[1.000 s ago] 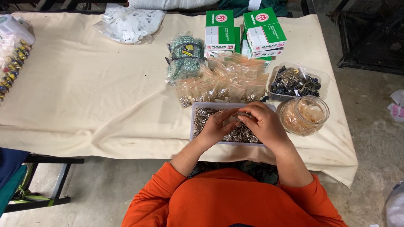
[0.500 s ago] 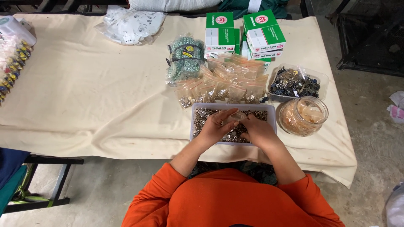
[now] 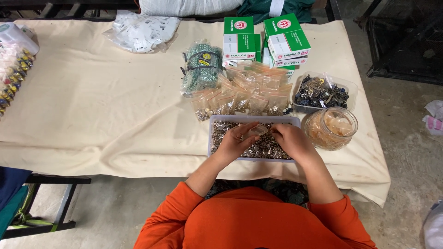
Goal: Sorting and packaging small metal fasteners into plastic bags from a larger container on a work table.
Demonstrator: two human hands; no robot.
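Both hands have shifted slightly since the earlier frames: then they met low over the middle of the tray, fingers down among the contents; now they are raised a little and hold a small clear bag between them. Left hand grips the bag's left edge with thumb and fingers. Right hand pinches the bag's right side, fingers curled. The bag sits above the clear rectangular tray of small metal pieces, at the table's near edge.

Everything else is unchanged. Behind the tray lies a row of small filled bags; to its right stands a glass jar, with a clear tub of dark parts behind that. Green-and-white boxes sit further back.

Hard to make out: the bag's contents and the kind of metal pieces. Coloured items at the left edge are cut off.
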